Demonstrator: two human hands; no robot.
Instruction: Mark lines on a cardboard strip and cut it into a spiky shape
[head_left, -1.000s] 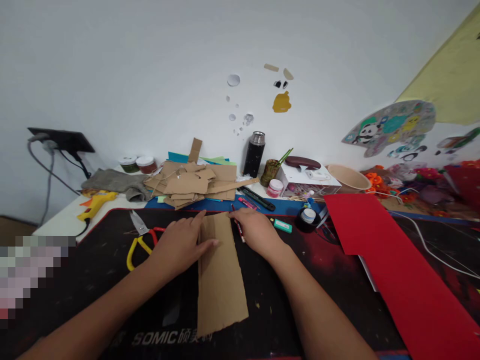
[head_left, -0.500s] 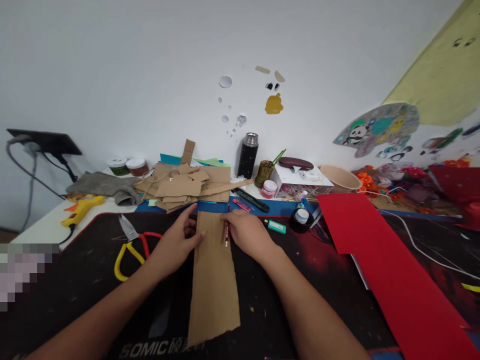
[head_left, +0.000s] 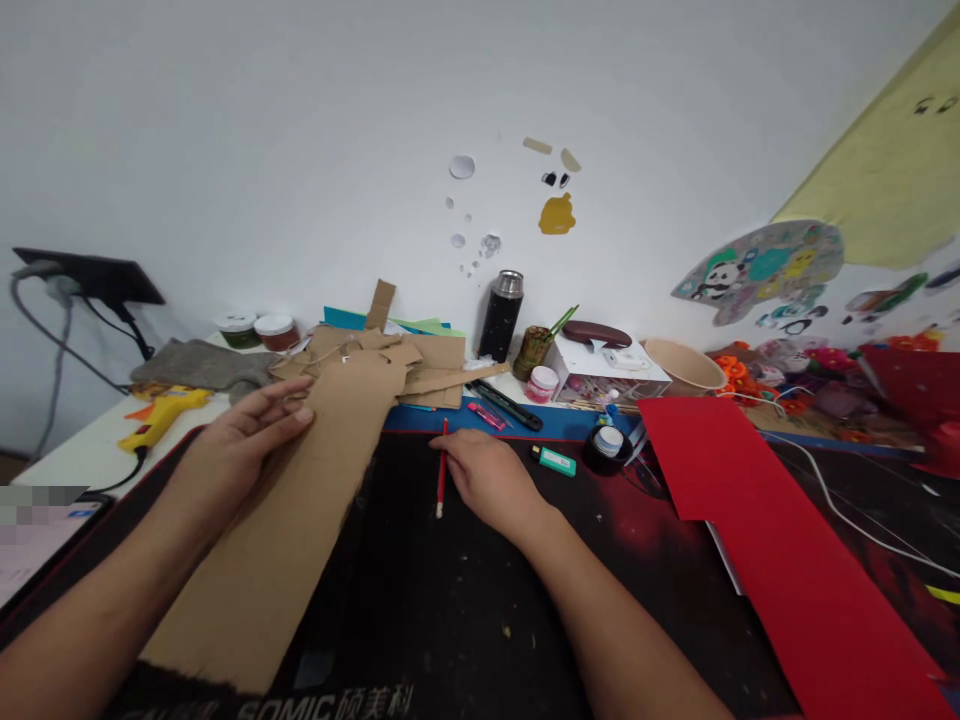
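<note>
Left hand point(head_left: 238, 440) lies with fingers stretched over the cardboard strip point(head_left: 300, 530) at the left edge of the mat point(head_left: 450, 620) — thumb hidden, grip unclear; right hand point(head_left: 491, 478) pinches a red pencil point(head_left: 442, 468) near its far edge.

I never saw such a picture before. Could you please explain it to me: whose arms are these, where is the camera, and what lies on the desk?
There is no machine here: these are a person's two bare arms. The one camera sits on that person's head and looks forward and down. The left hand lies open and flat on a long cardboard strip, which rests mostly on a black mat. The right hand touches a red pencil on the mat; whether it grips it is unclear. Behind are a pile of cardboard scraps, a black flask and a yellow glue gun. A red sheet lies to the right.
</note>
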